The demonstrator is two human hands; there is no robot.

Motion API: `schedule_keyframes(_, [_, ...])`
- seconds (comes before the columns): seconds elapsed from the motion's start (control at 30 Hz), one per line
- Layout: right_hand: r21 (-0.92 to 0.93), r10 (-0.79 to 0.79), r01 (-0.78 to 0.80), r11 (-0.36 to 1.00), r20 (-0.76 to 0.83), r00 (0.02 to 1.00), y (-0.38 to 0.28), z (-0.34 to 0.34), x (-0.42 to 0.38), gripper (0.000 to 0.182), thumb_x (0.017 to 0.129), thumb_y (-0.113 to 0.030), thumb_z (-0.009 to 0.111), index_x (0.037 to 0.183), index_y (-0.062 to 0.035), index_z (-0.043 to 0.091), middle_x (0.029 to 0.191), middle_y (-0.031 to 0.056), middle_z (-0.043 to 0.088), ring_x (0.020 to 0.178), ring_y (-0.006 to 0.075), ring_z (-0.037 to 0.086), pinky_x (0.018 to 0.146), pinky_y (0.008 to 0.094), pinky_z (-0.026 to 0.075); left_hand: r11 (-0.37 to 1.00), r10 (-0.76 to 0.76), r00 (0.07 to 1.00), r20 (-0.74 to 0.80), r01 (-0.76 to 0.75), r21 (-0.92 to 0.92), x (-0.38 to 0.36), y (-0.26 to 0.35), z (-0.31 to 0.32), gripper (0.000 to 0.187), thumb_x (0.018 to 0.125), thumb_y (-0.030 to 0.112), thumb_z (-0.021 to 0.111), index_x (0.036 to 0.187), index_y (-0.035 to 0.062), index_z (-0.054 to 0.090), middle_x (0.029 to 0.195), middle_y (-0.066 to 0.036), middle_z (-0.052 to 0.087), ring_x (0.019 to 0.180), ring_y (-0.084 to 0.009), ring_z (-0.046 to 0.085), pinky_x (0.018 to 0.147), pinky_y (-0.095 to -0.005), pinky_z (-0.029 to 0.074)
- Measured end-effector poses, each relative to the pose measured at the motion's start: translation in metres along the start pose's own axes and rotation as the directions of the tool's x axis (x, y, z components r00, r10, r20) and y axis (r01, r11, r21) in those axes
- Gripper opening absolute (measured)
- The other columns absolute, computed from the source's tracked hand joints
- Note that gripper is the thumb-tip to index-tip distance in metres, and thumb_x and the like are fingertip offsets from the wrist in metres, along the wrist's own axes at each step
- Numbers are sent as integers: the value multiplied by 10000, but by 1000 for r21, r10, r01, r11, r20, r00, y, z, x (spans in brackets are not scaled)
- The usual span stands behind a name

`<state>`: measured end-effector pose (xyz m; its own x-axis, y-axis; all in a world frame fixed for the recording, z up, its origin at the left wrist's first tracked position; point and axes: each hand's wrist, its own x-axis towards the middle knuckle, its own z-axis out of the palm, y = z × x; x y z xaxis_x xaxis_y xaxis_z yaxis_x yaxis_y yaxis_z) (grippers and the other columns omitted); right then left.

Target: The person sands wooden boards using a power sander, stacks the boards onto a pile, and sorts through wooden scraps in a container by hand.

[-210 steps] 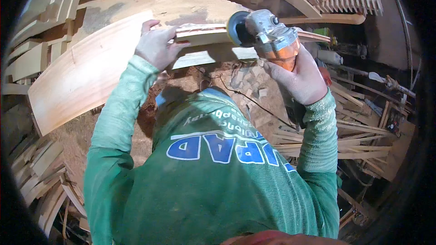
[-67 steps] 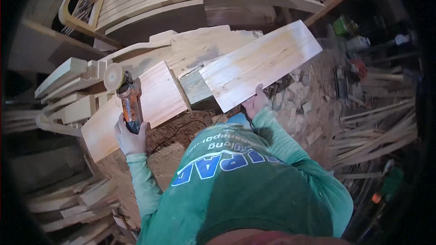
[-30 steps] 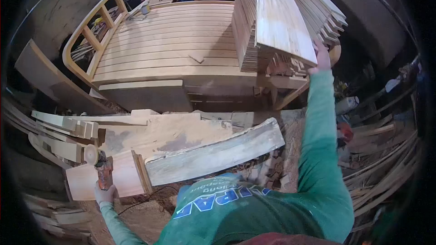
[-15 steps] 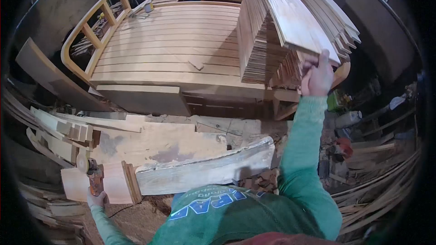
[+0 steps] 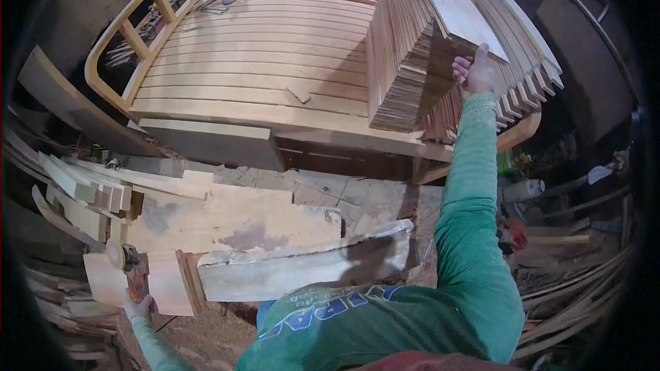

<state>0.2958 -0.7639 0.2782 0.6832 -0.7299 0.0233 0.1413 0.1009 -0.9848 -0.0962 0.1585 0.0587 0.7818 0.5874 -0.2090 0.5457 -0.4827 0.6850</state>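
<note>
While stacked boards (image 5: 399,48) top the slatted platform (image 5: 254,62), sawdust (image 5: 213,340) lies below

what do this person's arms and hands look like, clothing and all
Long green sleeves reach both wrists, the right one darker toward the shoulder. The left grip and right grip are bare, ungloved hands. The green shirt carries blue lettering.

I am now holding the grinder (image 5: 138,280) in the left hand (image 5: 139,306), over a board (image 5: 166,276) at the worktop's (image 5: 189,213) near left corner; earlier I was gripping it in the right hand (image 5: 474,72). That hand is no longer carrying a pale plank (image 5: 467,14) above the worktop: the plank is now lying on the tall stack (image 5: 393,62) at the slatted platform's (image 5: 254,62) right end, and I am touching its near edge
</note>
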Motion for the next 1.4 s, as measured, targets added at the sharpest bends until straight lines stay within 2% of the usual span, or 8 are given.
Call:
schedule_keyframes(0.27, [-154,-153,155,976,20,988,14,10,63,679,963,-616,564,953,63,575,719,148,655,528,192,630,431,273,484,956,261,960,-102,-243,165,12,-43,-3,589,720,-64,745,1255,12,511,998,-91,614,792,-203,618,641,-346,546])
schedule_keyframes(0.4, [-208,-80,80,975,10,997,6,22,66,676,933,-659,571,870,14,586,711,119,647,535,176,620,434,285,490,992,-125,989,-74,127,26,-19,41,7,644,717,-77,739,1306,-28,482,1121,-116,597,879,-222,620,704,-343,556])
schedule_keyframes(0.57, [-217,-5,17,976,54,999,6,24,77,675,915,-685,569,847,-14,575,698,97,633,532,171,598,443,282,498,995,89,993,-74,-86,41,5,-26,-3,672,709,-78,738,1327,-38,477,1147,-123,590,881,-226,616,734,-335,555])
schedule_keyframes(0.87, [-368,-155,222,903,203,967,39,17,98,644,966,-639,545,794,-22,610,629,88,612,506,177,572,451,305,436,987,-154,988,-8,154,-53,-10,23,5,632,634,77,760,1237,24,579,934,-165,684,828,-282,672,702,-401,566])
schedule_keyframes(0.93, [-554,-103,354,754,432,896,63,15,23,626,1006,-594,502,748,-38,627,593,74,608,480,166,558,462,306,409,937,-6,997,-83,34,348,12,-20,-2,780,617,227,804,1327,26,552,1043,-178,714,941,-337,698,800,-460,569])
schedule_keyframes(1.13, [-571,130,570,591,765,631,256,-59,-192,254,864,-268,744,833,-19,700,783,63,682,796,186,642,775,341,513,880,69,984,-162,17,475,-16,38,-1,683,649,372,782,1259,108,624,1107,-225,705,1060,-407,673,922,-473,545])
schedule_keyframes(1.3, [-674,690,-221,705,581,431,251,-77,-400,171,960,-161,658,882,-12,626,773,61,654,625,128,588,582,275,495,828,16,995,-99,43,559,-10,35,-6,807,629,436,822,1314,90,575,1156,-209,696,1083,-380,670,950,-447,525])
schedule_keyframes(1.4, [-634,652,-161,757,711,264,223,-55,-467,166,980,-151,635,894,-10,621,740,54,642,616,131,582,593,274,495,839,7,1000,-31,11,545,-7,39,-10,787,612,431,838,1259,52,600,1086,-199,716,991,-352,703,893,-427,550])
